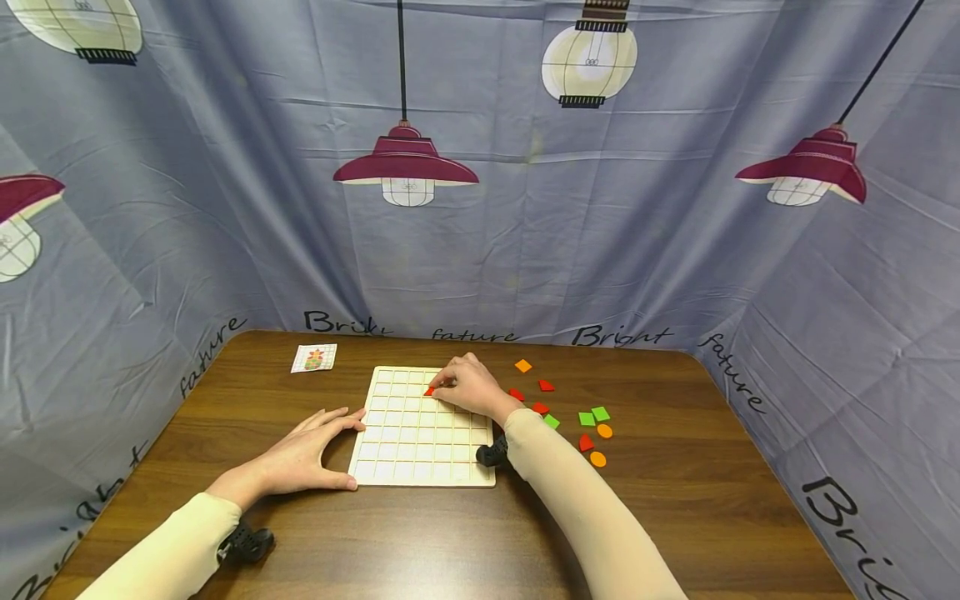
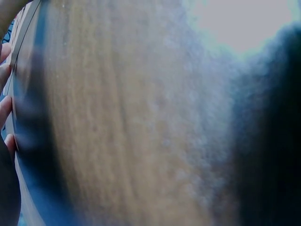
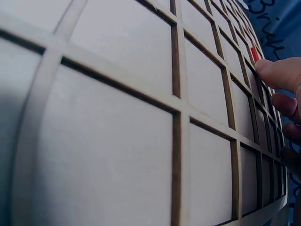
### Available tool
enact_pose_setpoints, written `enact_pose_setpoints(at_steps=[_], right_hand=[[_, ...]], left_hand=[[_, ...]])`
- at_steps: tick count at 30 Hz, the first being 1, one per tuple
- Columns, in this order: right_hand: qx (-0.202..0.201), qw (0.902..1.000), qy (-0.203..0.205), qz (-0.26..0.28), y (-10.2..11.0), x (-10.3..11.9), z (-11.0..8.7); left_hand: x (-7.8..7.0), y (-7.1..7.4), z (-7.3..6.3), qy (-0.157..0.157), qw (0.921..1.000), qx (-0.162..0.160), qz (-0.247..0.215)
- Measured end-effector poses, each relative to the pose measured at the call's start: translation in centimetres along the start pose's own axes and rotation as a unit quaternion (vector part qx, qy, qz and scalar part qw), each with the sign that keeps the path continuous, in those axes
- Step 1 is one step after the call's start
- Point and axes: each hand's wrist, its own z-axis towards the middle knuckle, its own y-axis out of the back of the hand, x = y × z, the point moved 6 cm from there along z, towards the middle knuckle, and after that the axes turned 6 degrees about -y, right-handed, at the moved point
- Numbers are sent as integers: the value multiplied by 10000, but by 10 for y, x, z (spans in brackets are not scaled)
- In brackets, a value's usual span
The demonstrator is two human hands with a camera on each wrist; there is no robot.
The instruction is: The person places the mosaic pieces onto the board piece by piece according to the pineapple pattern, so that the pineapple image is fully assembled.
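A pale wooden grid board (image 1: 420,433) with square recesses lies on the table. Over its far part my right hand (image 1: 472,387) pinches a small red piece (image 1: 429,391) with thumb and fingertips. In the right wrist view, that red piece (image 3: 254,54) shows beside the thumb (image 3: 265,68), at the grid's far rows; its full shape is hidden. My left hand (image 1: 303,454) rests at the board's left side, thumb at the near corner and fingers spread along the edge. Only fingertips (image 2: 5,109) at that edge appear in the left wrist view, which is mostly blurred wood.
Right of the board lie loose flat pieces: several red ones (image 1: 587,442), green squares (image 1: 601,413), orange discs (image 1: 597,459) and an orange diamond (image 1: 523,366). A small card (image 1: 314,357) with a pineapple-like pattern lies back left. Patterned curtains (image 1: 480,250) surround the wooden table (image 1: 675,500).
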Motion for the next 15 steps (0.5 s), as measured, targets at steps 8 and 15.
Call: enact_pose_setpoints(at_steps=[8, 15], right_hand=[[-32, 9999, 8, 116, 0, 1, -1], [-88, 9999, -16, 111, 0, 0, -1]], left_hand=[[0, -1, 0, -10, 10000, -3, 67], [0, -1, 0, -5, 10000, -3, 62]])
